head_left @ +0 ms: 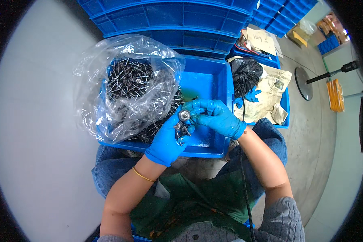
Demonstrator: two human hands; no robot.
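Observation:
My left hand (166, 141), in a blue glove, is cupped around several small metal screw-like parts (184, 130) with round heads. One of them, a part with a silver disc head (184, 115), faces up by the fingertips. Against it comes my right hand (220, 117), also gloved in blue, its fingers and thumb pinched together; what they grip is hidden. Both hands are over a blue plastic crate (207, 80). A clear plastic bag (129, 113) in the crate's left side holds a heap of dark, thin-shanked parts (130, 78), and more lie loose beside it.
Stacked blue crates (169, 18) rise behind the work crate. To the right, another blue crate bears brown paper (266, 92), a black plastic bag (247, 72) and a blue glove (251, 96). A black cable (243, 173) hangs past my right forearm. A round stand base (303, 84) is farther right.

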